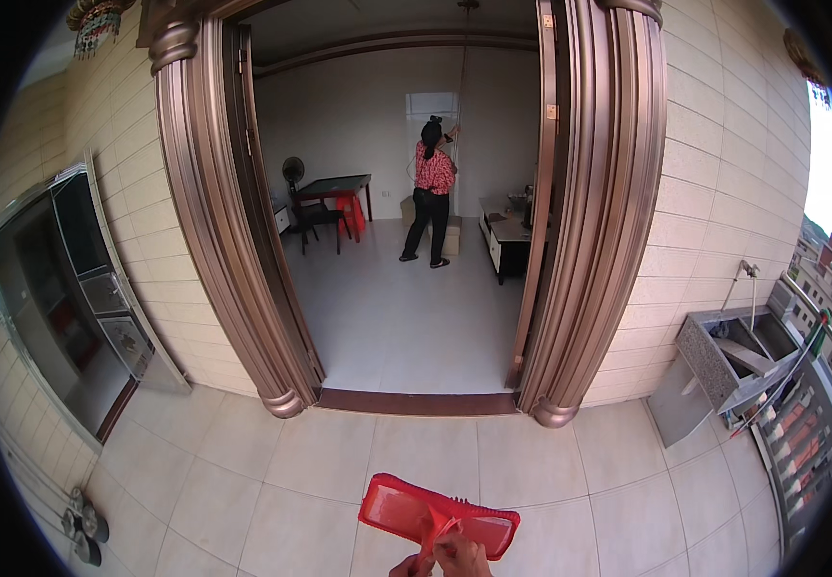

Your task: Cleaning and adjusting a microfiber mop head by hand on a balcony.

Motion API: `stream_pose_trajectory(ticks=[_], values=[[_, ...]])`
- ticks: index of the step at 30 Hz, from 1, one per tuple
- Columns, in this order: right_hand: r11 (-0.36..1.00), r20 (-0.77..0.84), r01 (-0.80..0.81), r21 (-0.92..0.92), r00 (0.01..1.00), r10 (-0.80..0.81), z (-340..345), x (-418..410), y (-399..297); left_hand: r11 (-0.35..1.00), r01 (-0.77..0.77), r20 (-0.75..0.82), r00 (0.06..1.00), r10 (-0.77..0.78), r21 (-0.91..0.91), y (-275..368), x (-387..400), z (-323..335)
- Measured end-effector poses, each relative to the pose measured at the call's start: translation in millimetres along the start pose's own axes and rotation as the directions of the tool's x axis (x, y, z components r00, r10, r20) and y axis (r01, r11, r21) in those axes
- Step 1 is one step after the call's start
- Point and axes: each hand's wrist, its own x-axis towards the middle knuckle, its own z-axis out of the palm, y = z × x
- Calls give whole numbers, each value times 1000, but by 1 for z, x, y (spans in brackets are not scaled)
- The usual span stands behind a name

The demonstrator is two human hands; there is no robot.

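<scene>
Low in the head view, a red plastic broom head (pixel 394 505) is held up over the tiled floor, its wide flat face tilted and its bristle edge away from me. My right hand (pixel 463 555) grips the red socket at the middle of the head. Just left of it, my left hand (pixel 409 566) is closed around the lower part of the socket or handle, partly cut off by the bottom edge. How far the handle runs below the hands is hidden.
A doorway with a dark red sill (pixel 416 402) stands ahead between bronze-coloured columns. Inside, a person (pixel 433 180) faces the far wall near a table (pixel 333 186). A stone sink (pixel 737 353) and railing stand right; an open door (pixel 127 310) and shoes (pixel 85 526) are left.
</scene>
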Motion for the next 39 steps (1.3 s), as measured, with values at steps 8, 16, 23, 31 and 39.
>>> stream_pose_trajectory(ticks=[8,16,23,31,39], values=[[999,-15,-4,-39,1000,4,7,-1,8,1000,3,9,1000,-3,-13,-5,5,-1],[991,-65,104,-89,992,-110,7,2,4,997,-61,-58,996,64,52,0,2,0],[999,-7,33,12,999,-33,14,-8,19,999,23,1,1000,-23,-23,0,1,-1],[992,26,-11,-122,1000,14,18,-11,18,999,-40,0,999,40,17,-13,8,-5],[956,62,64,-285,997,-49,12,-11,13,1000,-8,-13,1000,8,-1,-1,4,-1]])
